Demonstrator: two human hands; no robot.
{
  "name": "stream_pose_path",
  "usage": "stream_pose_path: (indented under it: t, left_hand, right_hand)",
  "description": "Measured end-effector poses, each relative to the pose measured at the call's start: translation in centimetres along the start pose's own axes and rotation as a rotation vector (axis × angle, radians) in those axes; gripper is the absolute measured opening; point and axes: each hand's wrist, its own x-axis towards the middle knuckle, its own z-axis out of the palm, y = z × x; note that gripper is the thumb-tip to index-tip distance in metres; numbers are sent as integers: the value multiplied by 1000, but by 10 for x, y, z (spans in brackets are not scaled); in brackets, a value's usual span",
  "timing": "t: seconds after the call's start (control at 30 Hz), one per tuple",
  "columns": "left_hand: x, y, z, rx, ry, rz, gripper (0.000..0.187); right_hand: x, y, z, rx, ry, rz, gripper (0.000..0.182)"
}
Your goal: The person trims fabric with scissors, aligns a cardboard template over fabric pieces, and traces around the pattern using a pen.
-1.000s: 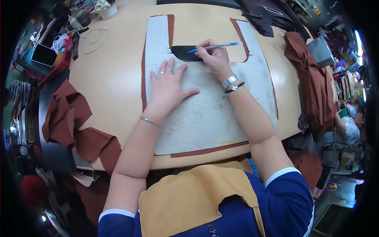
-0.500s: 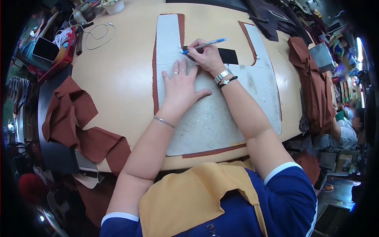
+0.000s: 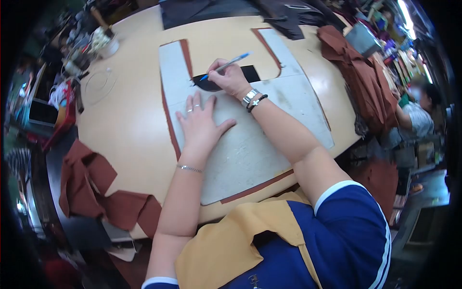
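A large pale grey template point(image 3: 250, 149) lies on brown fabric point(image 3: 257, 187), whose edges show around it, on the table. Flat on the template's left part rests my left hand point(image 3: 199, 120), fingers spread, holding nothing. My right hand point(image 3: 230, 77) grips a blue-tipped pen point(image 3: 239, 58), its tip near the inner edge of the template's cutout. Beneath and beside my right hand, a black flat piece point(image 3: 251, 73) shows within the cutout.
Crumpled brown fabric point(image 3: 91, 188) lies at the left edge. A red basket point(image 3: 70, 113), a white cable point(image 3: 100, 83) and a white pot point(image 3: 109, 47) are at upper left. Dark material point(image 3: 284, 19) and more brown fabric point(image 3: 358, 82) lie at upper right. A person point(image 3: 417, 115) is at far right.
The view has turned and shifted, so the table and template appear tilted. My right hand and the pen have moved slightly off the left arm's inner edge, toward the cutout's corner.
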Motion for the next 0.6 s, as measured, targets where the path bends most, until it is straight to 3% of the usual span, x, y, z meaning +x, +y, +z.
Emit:
stream_pose_path:
  t: [0.1,0.17,0.33,0.6]
  left_hand:
    - [0,-1,3,-2,7,-7,83]
    - [-1,-1,4,1,11,-9,83]
    - [-1,2,0,15,-11,-22,83]
    - [-1,1,4,30,-7,-2,85]
  right_hand:
    - [-6,19,-56,207,253,26,12]
    - [-14,34,-112,-13,451,25,10]
    - [-48,56,-203,-175,634,114,12]
    - [-50,68,-203,-209,546,105,15]
